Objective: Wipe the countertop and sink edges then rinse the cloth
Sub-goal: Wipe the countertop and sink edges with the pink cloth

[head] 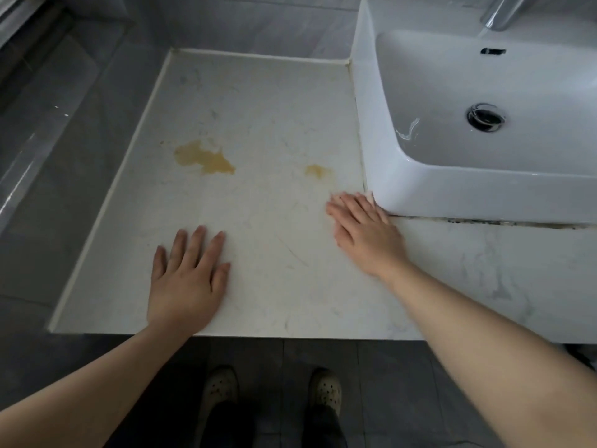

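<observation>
While left hand (187, 286) flat, right hand (365, 234) touches sink (381, 176).

I see an off-white marble-veined stone table (258, 101) carrying two yellow-brown stains (204, 160). The glossy rectangular ceramic sink (381, 150) is plain white, the wall tiles (80, 124) grey, the perforated clogs (325, 391) cream.

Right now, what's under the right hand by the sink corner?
A sliver of something pale pinkish shows past the fingertips of the right hand at the sink corner, possibly cloth. The hand covers the rest, so I can't confirm it.
</observation>
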Demonstrator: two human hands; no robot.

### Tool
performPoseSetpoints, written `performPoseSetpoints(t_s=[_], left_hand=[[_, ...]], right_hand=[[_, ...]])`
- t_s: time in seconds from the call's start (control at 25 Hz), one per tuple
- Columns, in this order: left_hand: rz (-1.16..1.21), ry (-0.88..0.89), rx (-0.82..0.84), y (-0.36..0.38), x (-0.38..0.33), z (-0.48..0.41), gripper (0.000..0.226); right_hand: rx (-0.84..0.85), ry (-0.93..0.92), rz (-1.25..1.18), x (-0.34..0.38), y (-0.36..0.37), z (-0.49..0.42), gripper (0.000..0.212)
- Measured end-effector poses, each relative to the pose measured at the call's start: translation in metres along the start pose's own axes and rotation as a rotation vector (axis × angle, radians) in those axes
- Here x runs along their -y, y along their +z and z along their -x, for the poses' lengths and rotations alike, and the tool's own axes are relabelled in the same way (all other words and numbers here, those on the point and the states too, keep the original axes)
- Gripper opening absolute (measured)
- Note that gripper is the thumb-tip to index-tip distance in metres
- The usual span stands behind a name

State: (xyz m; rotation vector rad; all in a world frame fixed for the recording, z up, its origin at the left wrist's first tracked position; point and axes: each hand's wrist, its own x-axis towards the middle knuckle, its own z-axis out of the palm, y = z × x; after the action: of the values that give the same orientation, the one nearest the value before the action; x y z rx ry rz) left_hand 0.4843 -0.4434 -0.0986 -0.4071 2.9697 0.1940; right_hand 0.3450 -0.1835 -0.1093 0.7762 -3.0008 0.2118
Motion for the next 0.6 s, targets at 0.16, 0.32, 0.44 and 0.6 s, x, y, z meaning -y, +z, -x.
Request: performPoseSetpoints(t_s=[0.16,0.32,0.44,0.6], left_hand=[[-0.008,-0.001,-0.005,-0.001,0.001,0.0,0.069],[-0.008,0.003,-0.006,-0.001,0.0,0.0,0.068],[-0.013,0.006,-0.011,-0.001,0.0,0.0,0.059],[-0.019,0.003,-0.009,0.0,0.001,0.0,0.056]], right_hand=[[0.061,0.075,0.006,-0.025,-0.006,0.036,0.061],[-0.017,0.201,-0.084,0.088,0.006,0.045,0.055],[0.026,-0.108,-0.087,0.119,0.005,0.07,0.047],[-0.026,0.356,0.016,0.017,-0.005,0.098,0.052]])
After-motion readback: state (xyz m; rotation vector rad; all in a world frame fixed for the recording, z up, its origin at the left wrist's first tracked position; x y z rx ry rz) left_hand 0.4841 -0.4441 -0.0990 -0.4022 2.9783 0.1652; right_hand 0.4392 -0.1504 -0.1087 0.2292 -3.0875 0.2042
